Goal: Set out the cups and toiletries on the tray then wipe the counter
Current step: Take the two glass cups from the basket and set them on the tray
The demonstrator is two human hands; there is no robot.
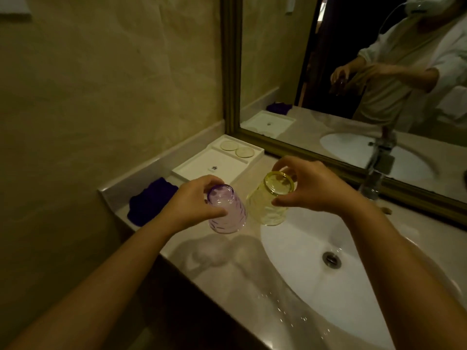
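My left hand [192, 200] grips a purple ribbed glass cup [228, 215] turned upside down, held above the counter [227, 279]. My right hand [310, 185] grips a yellow ribbed glass cup [271, 205], also inverted, just right of the purple one. Both cups hang in the air near the left rim of the sink. Behind them the white tray [202, 164] sits against the wall by the mirror corner, with two round coasters [236, 148] in its back compartment and a small packet [213, 168] in its main part.
A dark purple cloth [149, 200] lies crumpled on the counter left of the tray. The white sink basin [316, 281] with its drain fills the right side; a chrome tap [376, 170] stands behind it. A gold-framed mirror [231, 72] backs the counter. Water drops dot the front edge.
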